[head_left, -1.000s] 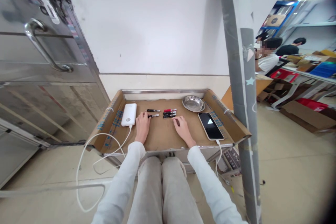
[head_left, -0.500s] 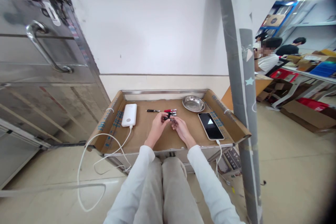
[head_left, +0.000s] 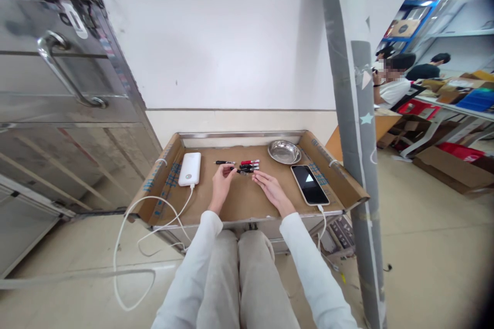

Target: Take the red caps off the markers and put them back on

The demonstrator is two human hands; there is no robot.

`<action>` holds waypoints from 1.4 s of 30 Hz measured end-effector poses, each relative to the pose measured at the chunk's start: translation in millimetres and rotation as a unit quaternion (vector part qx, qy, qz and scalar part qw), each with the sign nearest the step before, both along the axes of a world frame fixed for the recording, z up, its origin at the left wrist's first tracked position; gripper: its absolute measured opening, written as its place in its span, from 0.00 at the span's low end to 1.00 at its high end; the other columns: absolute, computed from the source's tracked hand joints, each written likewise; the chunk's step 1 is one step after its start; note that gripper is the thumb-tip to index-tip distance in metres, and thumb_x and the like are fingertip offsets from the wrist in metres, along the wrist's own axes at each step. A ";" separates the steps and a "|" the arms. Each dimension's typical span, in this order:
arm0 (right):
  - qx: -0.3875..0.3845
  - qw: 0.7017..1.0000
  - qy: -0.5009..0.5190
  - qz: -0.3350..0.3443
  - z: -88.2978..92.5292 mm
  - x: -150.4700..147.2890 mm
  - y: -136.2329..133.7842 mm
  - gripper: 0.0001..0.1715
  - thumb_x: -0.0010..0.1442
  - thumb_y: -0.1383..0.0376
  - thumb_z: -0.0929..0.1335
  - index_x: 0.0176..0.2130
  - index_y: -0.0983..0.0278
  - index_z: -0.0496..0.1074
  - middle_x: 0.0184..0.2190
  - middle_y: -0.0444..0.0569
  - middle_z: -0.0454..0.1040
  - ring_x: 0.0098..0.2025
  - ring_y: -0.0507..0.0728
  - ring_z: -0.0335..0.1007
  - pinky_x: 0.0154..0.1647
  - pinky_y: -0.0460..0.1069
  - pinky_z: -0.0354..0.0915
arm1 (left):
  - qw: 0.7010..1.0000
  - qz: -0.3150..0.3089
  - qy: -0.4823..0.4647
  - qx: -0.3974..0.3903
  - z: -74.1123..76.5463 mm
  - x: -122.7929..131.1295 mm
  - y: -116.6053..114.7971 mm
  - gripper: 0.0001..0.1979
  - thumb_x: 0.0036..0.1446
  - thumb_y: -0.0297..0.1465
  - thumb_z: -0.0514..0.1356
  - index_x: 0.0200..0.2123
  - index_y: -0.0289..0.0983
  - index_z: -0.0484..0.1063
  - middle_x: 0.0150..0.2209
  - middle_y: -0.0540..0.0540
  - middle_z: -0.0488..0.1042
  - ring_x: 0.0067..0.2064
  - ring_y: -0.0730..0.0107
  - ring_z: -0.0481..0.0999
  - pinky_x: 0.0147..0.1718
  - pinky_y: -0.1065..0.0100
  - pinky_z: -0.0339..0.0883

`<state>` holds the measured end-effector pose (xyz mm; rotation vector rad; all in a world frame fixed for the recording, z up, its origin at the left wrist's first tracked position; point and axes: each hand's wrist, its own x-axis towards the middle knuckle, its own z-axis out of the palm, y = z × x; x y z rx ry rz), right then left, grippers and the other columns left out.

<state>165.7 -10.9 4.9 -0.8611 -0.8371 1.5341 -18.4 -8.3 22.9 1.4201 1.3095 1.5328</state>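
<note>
Pinched between the thumb and fingers of my left hand (head_left: pixel 221 183) is a slim dark pen (head_left: pixel 241 171), its free end pointing right. My right hand (head_left: pixel 270 188) is just to the right of that end, fingers stretched out and apart from my left hand. I see nothing clearly held in it, though its fingertips are small in view. Behind the hands lie a red pen (head_left: pixel 250 162) and several dark pens (head_left: pixel 250 167), close together on the cardboard. Another black pen (head_left: pixel 224 162) lies beyond my left fingers.
A white power bank (head_left: pixel 190 168) with a cable is on the left of the cardboard-lined table (head_left: pixel 231 208). On the right are a round metal dish (head_left: pixel 284 152) and a phone (head_left: pixel 310 185) on a cable. A wrapped pole (head_left: pixel 353 113) stands at the right. People sit farther back.
My hands have drawn apart. The left has shifted left with the pen, and the right has moved slightly right with its fingers straighter.
</note>
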 end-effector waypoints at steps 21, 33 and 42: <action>0.336 0.726 -0.595 -0.076 -5.2 5.4 -13.4 0.11 0.61 0.64 0.64 0.44 0.61 0.70 0.40 0.52 0.70 0.44 0.60 0.64 0.49 0.56 0.61 | 0.913 -0.106 0.372 0.132 -22.2 9.2 -4.5 0.09 0.60 0.26 0.52 0.43 0.40 0.67 0.41 0.45 0.67 0.45 0.63 0.65 0.49 0.59 0.62; 0.337 0.695 -0.628 -0.089 -4.1 3.3 4.2 0.11 0.63 0.67 0.60 0.41 0.61 0.71 0.38 0.51 0.71 0.42 0.59 0.64 0.46 0.53 0.59 | 0.891 -0.044 0.436 0.118 -19.3 12.3 6.5 0.05 0.60 0.30 0.53 0.38 0.37 0.67 0.36 0.45 0.67 0.40 0.62 0.66 0.43 0.60 0.63; 0.316 0.666 -0.666 -0.110 -2.3 1.5 3.0 0.10 0.63 0.65 0.61 0.37 0.61 0.71 0.35 0.51 0.69 0.39 0.58 0.64 0.41 0.51 0.57 | 0.885 -0.043 0.443 0.135 -15.7 12.8 13.5 0.06 0.61 0.29 0.51 0.36 0.38 0.68 0.35 0.45 0.68 0.39 0.63 0.67 0.44 0.61 0.62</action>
